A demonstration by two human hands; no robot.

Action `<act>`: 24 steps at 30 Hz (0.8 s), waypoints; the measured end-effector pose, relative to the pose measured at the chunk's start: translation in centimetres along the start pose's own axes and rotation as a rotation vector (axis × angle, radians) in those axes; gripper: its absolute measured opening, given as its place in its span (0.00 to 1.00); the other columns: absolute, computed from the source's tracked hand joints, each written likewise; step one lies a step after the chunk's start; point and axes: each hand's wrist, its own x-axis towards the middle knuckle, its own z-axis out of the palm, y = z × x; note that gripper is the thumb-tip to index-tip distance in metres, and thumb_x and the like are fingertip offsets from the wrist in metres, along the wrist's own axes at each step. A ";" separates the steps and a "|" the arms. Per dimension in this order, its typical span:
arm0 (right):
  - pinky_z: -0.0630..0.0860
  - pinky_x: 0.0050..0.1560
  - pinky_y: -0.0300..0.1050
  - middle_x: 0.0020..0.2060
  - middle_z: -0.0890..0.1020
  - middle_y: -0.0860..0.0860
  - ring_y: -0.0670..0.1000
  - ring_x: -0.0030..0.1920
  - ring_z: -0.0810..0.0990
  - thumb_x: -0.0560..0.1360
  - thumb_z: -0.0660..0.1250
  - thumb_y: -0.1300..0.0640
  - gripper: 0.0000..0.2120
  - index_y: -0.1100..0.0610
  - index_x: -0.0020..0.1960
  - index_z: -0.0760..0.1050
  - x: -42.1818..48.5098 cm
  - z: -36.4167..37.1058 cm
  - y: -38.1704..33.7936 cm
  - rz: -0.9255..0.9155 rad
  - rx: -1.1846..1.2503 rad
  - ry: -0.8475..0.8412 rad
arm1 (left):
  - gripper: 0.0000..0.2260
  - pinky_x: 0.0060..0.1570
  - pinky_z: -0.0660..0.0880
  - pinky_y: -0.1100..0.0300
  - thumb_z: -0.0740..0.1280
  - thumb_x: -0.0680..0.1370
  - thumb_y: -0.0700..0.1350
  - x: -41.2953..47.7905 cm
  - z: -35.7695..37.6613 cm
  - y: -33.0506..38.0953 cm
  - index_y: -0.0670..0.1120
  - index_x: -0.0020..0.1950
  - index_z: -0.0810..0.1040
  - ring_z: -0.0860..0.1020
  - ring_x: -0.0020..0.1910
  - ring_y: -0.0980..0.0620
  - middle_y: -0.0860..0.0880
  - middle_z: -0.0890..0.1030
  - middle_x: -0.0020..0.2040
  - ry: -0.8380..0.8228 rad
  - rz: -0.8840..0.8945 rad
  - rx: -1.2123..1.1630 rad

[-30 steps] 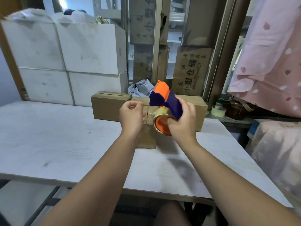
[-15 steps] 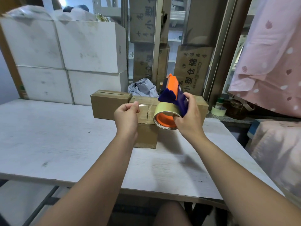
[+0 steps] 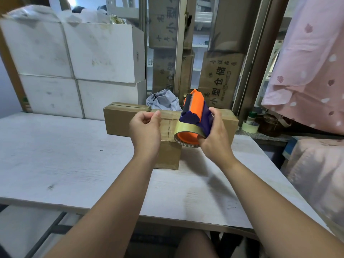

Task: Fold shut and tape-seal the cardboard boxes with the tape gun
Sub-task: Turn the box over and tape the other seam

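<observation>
A small brown cardboard box [image 3: 168, 155] stands on the white table [image 3: 65, 161], right below my hands. My right hand [image 3: 214, 140] grips the orange and purple tape gun [image 3: 196, 116] with its roll of clear tape, held just above the box's right side. My left hand [image 3: 146, 131] pinches the free end of the tape between thumb and forefinger. A short stretch of tape spans from there to the roll. My hands hide the top of the small box. Behind it lie two longer cardboard boxes, one at the left [image 3: 121, 121] and one at the right [image 3: 229, 123].
White cartons [image 3: 74, 56] are stacked at the table's back left, and a crumpled grey bag [image 3: 163, 102] lies behind the boxes. Printed cardboard boxes [image 3: 219, 79] stand by the window. A tape roll [image 3: 250, 126] and jars sit on a ledge at right, under pink cloth [image 3: 307, 71].
My right hand has raised the tape gun off the box front and turned it. My left hand has drawn apart from it, and tape now stretches between them.
</observation>
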 end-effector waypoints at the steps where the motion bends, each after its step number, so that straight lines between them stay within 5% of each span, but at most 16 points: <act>1: 0.64 0.48 0.23 0.53 0.71 0.48 0.48 0.51 0.70 0.67 0.73 0.68 0.32 0.59 0.66 0.64 0.1 -0.1 0.2 -0.007 -0.004 -0.003 | 0.09 0.41 0.76 0.56 0.69 0.76 0.42 -0.2 0.1 0.2 0.46 0.36 0.76 0.77 0.36 0.52 0.48 0.80 0.36 -0.013 0.025 0.013; 6: 0.70 0.47 0.42 0.53 0.71 0.50 0.46 0.51 0.69 0.70 0.70 0.69 0.27 0.58 0.65 0.66 0.3 -0.8 0.7 -0.065 -0.100 -0.004 | 0.07 0.39 0.75 0.63 0.69 0.76 0.43 -1.0 -0.1 -0.2 0.44 0.38 0.79 0.79 0.38 0.53 0.47 0.82 0.38 0.038 0.106 0.102; 10: 0.72 0.44 0.46 0.58 0.71 0.53 0.51 0.55 0.69 0.72 0.70 0.61 0.28 0.50 0.67 0.62 0.8 -1.2 0.1 -0.103 -0.331 -0.104 | 0.08 0.37 0.76 0.63 0.69 0.76 0.41 -0.3 -0.4 -1.4 0.45 0.37 0.77 0.79 0.34 0.54 0.49 0.80 0.35 0.128 -0.060 -0.010; 16: 0.73 0.45 0.44 0.56 0.70 0.48 0.48 0.51 0.69 0.69 0.72 0.64 0.30 0.51 0.66 0.63 1.3 -1.2 -1.1 -0.049 -0.213 -0.109 | 0.07 0.36 0.75 0.67 0.69 0.75 0.37 0.8 -1.1 -2.5 0.41 0.36 0.79 0.78 0.35 0.53 0.47 0.78 0.35 0.180 -0.350 -0.218; 24: 0.74 0.48 0.50 0.60 0.70 0.53 0.53 0.57 0.69 0.72 0.71 0.56 0.29 0.52 0.69 0.61 1.1 -1.3 -0.9 -0.058 -0.351 -0.169 | 0.08 0.36 0.77 0.66 0.68 0.76 0.36 0.4 -1.5 -0.9 0.40 0.36 0.77 0.77 0.34 0.53 0.47 0.78 0.35 0.113 -0.249 -0.198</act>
